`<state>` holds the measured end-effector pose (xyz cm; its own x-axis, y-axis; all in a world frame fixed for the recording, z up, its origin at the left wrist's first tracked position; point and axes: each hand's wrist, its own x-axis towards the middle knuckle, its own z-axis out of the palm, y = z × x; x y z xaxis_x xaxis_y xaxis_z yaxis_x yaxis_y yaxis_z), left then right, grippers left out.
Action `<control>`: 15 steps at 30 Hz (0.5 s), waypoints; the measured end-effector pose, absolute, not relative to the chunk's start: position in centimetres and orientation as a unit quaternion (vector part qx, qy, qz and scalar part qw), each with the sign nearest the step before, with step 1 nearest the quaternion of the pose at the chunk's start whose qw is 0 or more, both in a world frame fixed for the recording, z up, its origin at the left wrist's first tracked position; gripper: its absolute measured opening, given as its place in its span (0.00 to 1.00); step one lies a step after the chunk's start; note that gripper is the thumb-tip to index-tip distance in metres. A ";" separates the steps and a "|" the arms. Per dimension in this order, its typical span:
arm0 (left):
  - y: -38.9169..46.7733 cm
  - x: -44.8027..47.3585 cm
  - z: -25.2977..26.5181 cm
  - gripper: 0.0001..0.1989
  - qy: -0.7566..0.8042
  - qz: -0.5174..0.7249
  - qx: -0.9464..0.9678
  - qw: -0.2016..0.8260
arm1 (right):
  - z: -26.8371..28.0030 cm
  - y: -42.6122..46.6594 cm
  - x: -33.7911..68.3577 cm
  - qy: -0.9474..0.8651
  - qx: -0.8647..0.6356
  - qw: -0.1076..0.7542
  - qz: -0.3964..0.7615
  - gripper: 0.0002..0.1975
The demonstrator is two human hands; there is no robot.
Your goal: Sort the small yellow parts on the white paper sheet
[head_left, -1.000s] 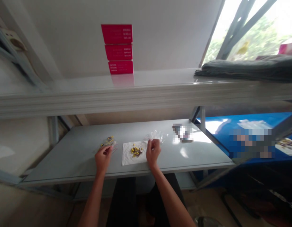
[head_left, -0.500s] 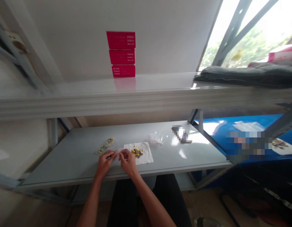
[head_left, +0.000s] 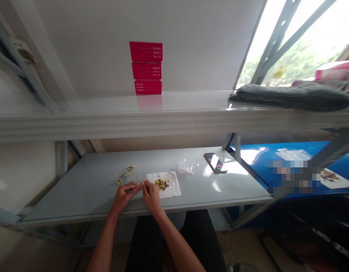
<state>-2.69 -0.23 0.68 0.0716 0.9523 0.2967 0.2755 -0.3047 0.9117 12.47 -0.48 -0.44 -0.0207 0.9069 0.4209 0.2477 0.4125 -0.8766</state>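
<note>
My left hand point(head_left: 126, 193) and my right hand point(head_left: 150, 193) meet over the grey table, fingertips pinched close together. Something clear, perhaps the edge of a small plastic bag, shows faintly between them; its outline is too small to make out. Beside my right hand lies a white cloth or paper sheet point(head_left: 174, 185) carrying a pile of small yellow and dark brown pieces point(head_left: 162, 184). Just beyond my left hand are clear plastic bags point(head_left: 134, 175) with similar yellow and brown pieces point(head_left: 130, 169) in or on them.
More clear plastic bags point(head_left: 186, 166) lie behind the white sheet. A phone point(head_left: 215, 163) rests at the table's right. Overhead runs a shelf point(head_left: 106, 126) with stacked red boxes point(head_left: 147, 70) and a folded grey cloth point(head_left: 287, 98). A blue table point(head_left: 256, 155) stands to the right.
My fingertips have drawn closer together, and my right hand's fingers point more upward. The view has shifted slightly. The things on the table stay where they were.
</note>
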 end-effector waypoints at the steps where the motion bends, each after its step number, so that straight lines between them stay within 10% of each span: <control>1: -0.2 -2.7 0.7 0.13 0.475 0.488 0.645 0.347 | -0.5 -0.5 12.4 -0.653 -0.449 0.533 0.298 0.20; 15: -0.4 -2.5 0.3 0.14 0.525 0.529 0.616 0.256 | -1.0 -0.2 11.8 -0.593 -0.496 0.580 0.257 0.08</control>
